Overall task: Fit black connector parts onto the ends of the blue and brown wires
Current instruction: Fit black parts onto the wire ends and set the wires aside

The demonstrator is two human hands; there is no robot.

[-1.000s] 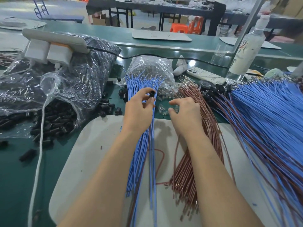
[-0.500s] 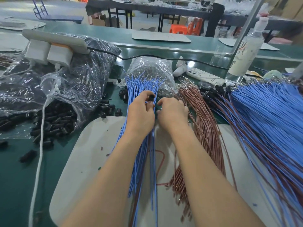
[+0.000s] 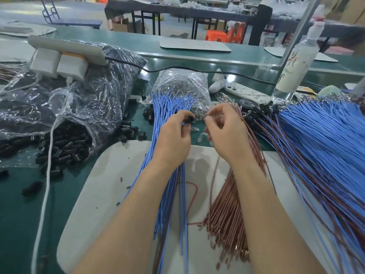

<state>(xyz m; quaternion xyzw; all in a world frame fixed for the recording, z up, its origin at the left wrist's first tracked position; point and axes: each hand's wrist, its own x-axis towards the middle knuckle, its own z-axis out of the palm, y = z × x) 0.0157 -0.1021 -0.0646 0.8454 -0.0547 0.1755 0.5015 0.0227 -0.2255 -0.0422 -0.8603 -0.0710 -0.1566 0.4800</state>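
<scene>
My left hand (image 3: 173, 137) pinches a small black connector part (image 3: 190, 120) at its fingertips, above a bundle of loose blue wires (image 3: 167, 107) that runs down the white mat (image 3: 98, 194). My right hand (image 3: 225, 131) is just to the right, fingers curled and pinching something small and pale at its fingertips; what it is I cannot make out. A bundle of brown wires (image 3: 225, 214) lies under my right forearm. Loose black connector parts (image 3: 63, 149) spill from a clear plastic bag (image 3: 79, 99) at the left.
A big pile of blue and brown wires (image 3: 320, 139) with connectors fitted fills the right side. A small clear bag of metal terminals (image 3: 181, 86), a white phone (image 3: 246, 93), a spray bottle (image 3: 296, 62), a power strip (image 3: 65, 50) and a white cable (image 3: 45, 175) sit around the green bench.
My hands had come together at the blue wire tips; now they have drawn slightly apart, the right hand lifted to the right, the left still holding the black part.
</scene>
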